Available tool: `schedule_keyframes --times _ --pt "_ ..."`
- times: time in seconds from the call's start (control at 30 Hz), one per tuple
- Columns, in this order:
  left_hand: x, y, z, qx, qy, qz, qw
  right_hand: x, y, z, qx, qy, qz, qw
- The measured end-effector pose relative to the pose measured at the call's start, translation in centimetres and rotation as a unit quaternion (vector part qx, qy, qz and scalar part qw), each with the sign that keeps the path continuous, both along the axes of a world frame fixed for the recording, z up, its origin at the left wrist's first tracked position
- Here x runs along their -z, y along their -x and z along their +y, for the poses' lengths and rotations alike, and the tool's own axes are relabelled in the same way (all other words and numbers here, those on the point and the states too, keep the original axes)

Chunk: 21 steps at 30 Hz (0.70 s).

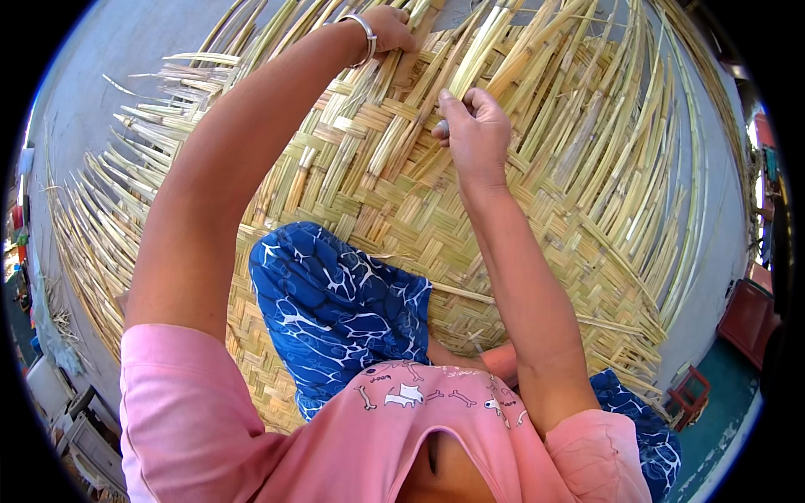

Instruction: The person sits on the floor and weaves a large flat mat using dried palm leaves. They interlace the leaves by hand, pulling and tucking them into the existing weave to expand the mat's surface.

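A large woven mat (419,218) of flattened, pale yellow-green reed strips lies under and in front of me, and I sit on it. My left hand (392,32), with a silver bangle (366,38) at its wrist, is at the mat's far side. Its fingers close on a flat brown strip (407,74) that lies over the weave. Nearer and to the right, my right hand (482,134) pinches a bundle of pale reed strips (478,60) between thumb and fingers. A grey band (442,127) shows on one finger. The left fingertips are partly hidden.
Loose reed ends fan out from the mat's left (92,226) and right (662,168) edges over the grey floor (92,92). My bent knee in blue patterned cloth (335,293) rests on the weave. A dark red chair (746,317) stands at the right.
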<state>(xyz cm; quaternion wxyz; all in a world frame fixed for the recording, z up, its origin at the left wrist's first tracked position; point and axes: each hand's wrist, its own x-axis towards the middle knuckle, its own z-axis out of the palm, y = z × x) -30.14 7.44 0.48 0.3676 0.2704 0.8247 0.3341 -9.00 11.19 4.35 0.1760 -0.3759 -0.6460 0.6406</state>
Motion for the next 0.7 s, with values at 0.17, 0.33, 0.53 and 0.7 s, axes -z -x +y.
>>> schedule_keyframes --times 0.17,0.33,0.53,0.7 --pt "0.9 -0.7 -0.9 -0.041 -0.08 -0.085 0.992 1.6 1.7 0.5 0.011 0.025 -0.035 0.999" --pt "-0.4 -2.2 -2.3 -0.037 -0.231 -0.294 0.927 3.0 3.0 1.0 -0.018 -0.028 -0.114 0.993" --pt "0.5 -1.9 -4.1 -0.058 -0.319 -0.407 0.854 4.0 3.1 0.5 -0.157 -0.326 -0.181 0.914" --pt "1.3 -1.7 -6.0 -0.12 -0.348 -0.365 0.855 5.4 2.6 1.5 -0.178 -0.352 -0.125 0.91"
